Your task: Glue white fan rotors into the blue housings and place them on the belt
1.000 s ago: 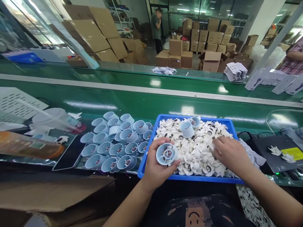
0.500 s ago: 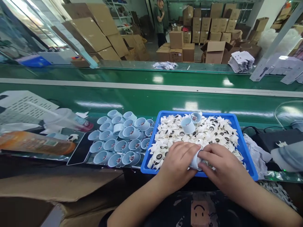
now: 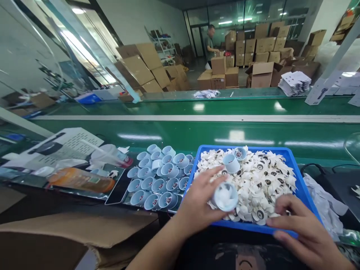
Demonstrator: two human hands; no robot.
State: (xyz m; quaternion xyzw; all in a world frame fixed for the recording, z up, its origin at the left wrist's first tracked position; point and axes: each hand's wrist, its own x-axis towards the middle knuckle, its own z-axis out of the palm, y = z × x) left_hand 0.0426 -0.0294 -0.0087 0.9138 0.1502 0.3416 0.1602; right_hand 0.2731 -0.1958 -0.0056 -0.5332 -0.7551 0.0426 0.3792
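Observation:
My left hand (image 3: 199, 204) holds a pale blue round housing (image 3: 225, 195) with a white fan blade set in its mouth, just above the near left part of the blue tray (image 3: 302, 189). The tray is heaped with white fan blades (image 3: 261, 183), and two more blue housings (image 3: 231, 162) lie on the heap at the back. My right hand (image 3: 303, 232) rests on the tray's near rim, fingers stretched and apart, with nothing in it. Left of the tray stands a cluster of several blue housings (image 3: 157, 180) on the bench.
A green conveyor belt (image 3: 180, 131) runs across behind the tray. An orange bottle (image 3: 81, 180), papers and plastic bags lie at the left. Brown cardboard (image 3: 70, 228) sits at the near left. Black cables and white wrapping lie right of the tray. A person stands among stacked boxes (image 3: 219, 71) far back.
Both hands were pressed together on the housing over the tray. Now my right hand has let go and dropped to the tray's near rim, while my left lifts the housing with the blade in it.

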